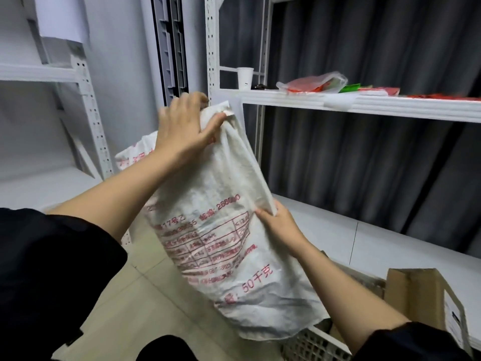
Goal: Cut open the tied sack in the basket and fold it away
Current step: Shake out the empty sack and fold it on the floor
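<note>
A white woven sack [221,230] with red printing hangs limp in the air in front of me. My left hand [187,123] grips its top corner, raised near the shelf post. My right hand [279,226] pinches the sack's right edge about halfway down. The sack's bottom trails down over a white lattice basket [315,343] at the lower right. No cutting tool is in view.
A cardboard box [421,298] stands at the lower right beside the basket. White metal shelving [364,105] rises on the right, holding a paper cup [245,78] and a plastic bag with red items [312,83]. More shelving stands at the left [86,100]. Dark curtain behind.
</note>
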Action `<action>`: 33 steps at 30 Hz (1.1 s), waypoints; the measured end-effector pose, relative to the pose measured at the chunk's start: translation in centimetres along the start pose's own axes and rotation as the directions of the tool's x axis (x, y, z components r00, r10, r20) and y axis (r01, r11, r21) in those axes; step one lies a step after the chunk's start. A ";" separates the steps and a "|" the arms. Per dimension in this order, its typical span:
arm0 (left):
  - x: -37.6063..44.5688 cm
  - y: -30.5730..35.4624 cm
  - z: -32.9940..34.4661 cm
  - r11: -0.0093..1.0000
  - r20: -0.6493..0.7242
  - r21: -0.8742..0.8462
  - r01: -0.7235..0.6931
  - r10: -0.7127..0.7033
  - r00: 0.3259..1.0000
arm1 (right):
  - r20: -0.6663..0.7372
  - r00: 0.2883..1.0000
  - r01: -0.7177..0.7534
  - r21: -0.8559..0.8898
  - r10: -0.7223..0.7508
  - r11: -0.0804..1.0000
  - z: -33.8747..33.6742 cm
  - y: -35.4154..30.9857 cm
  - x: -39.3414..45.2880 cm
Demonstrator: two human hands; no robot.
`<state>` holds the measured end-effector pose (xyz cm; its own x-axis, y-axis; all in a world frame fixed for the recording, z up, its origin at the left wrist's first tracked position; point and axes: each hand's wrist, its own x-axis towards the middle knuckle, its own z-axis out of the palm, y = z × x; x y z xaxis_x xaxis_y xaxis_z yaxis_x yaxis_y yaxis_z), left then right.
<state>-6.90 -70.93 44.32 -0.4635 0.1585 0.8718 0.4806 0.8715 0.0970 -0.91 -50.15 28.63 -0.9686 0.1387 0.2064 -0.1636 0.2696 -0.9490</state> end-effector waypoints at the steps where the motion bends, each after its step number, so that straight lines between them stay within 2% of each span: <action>1: -0.4 -0.4 0.1 1.000 -0.024 0.021 -0.023 0.024 0.999 | -0.059 0.998 0.006 0.004 -0.006 1.000 -0.7 -0.3 0.3; 3: -1.4 -1.7 0.5 0.995 -0.105 0.068 -0.067 0.074 0.992 | -0.180 0.984 0.021 0.036 -0.015 0.999 -2.5 -1.0 1.0; 5: -2.8 -2.7 1.2 1.000 -0.096 0.022 0.011 -0.008 0.995 | -0.275 0.961 0.050 0.112 -0.017 0.992 -4.6 -1.9 1.4; 6: -3.4 -2.9 1.7 0.990 -0.025 -0.075 0.122 -0.124 0.992 | -0.308 0.951 0.060 0.180 -0.002 0.982 -5.6 -2.3 1.7; 7: -4.0 -2.8 2.0 0.936 0.121 -0.212 0.280 -0.259 0.958 | -0.328 0.944 0.066 0.253 0.022 0.965 -6.6 -2.8 1.7; 8: -4.5 -2.7 2.3 0.818 0.330 -0.354 0.454 -0.345 0.879 | -0.334 0.941 0.067 0.318 0.046 0.946 -7.5 -3.1 1.8; 9: -4.9 -2.8 2.3 0.674 0.547 -0.434 0.597 -0.329 0.770 | -0.335 0.941 0.071 0.356 0.057 0.932 -8.4 -3.5 1.7; 10: -5.4 -2.7 2.3 0.574 0.721 -0.432 0.695 -0.243 0.649 | -0.330 0.942 0.070 0.376 0.062 0.924 -9.3 -3.7 1.7; 11: -6.0 -2.5 2.4 0.521 0.828 -0.414 0.747 -0.126 0.546 | -0.322 0.944 0.066 0.397 0.072 0.915 -10.0 -4.0 1.5; 12: -6.4 -2.0 2.6 0.477 0.873 -0.422 0.771 -0.014 0.487 | -0.311 0.946 0.055 0.424 0.089 0.904 -10.7 -4.1 1.4; 16: -6.4 1.7 3.7 0.216 0.878 -0.461 0.861 0.251 0.407 | -0.251 0.952 -0.014 0.540 0.177 0.842 -12.3 -4.7 0.8; 18: -6.4 3.7 4.0 0.075 0.867 -0.431 0.899 0.311 0.389 | -0.216 0.950 -0.066 0.570 0.227 0.819 -12.8 -4.8 0.4; 20: -6.7 5.1 4.9 -0.034 0.859 -0.424 0.905 0.302 0.414 | -0.208 0.939 -0.122 0.543 0.274 0.831 -13.4 -4.7 0.0; 22: -6.8 6.0 5.6 -0.040 0.869 -0.460 0.887 0.188 0.459 | -0.221 0.934 -0.144 0.482 0.279 0.864 -14.1 -4.4 -0.5; 24: -6.8 6.2 6.2 0.007 0.870 -0.492 0.870 -0.011 0.493 | -0.281 0.933 -0.134 0.313 0.227 0.940 -15.2 -3.9 -0.8; 26: -6.8 5.7 6.8 0.077 0.859 -0.476 0.876 -0.173 0.482 | -0.351 0.923 -0.122 0.124 0.159 0.985 -16.0 -3.3 -1.2; 27: -6.9 5.4 7.2 0.108 0.852 -0.459 0.882 -0.229 0.471 | -0.390 0.909 -0.125 0.088 0.149 0.988 -16.1 -2.9 -1.2; 30: -7.2 5.1 8.1 0.122 0.827 -0.440 0.890 -0.330 0.454 | -0.504 0.831 -0.198 0.126 0.235 0.972 -15.6 -1.6 -0.9; 33: -7.5 4.9 8.2 0.150 0.791 -0.428 0.891 -0.415 0.449 | -0.519 0.776 -0.265 0.250 0.360 0.931 -15.3 -0.6 -0.4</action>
<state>-7.14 -64.09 34.29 -0.9967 0.0766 -0.0283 -0.0227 0.0734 0.9970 2.45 -35.75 32.75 -0.7129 0.6989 -0.0575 0.0571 -0.0240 -0.9981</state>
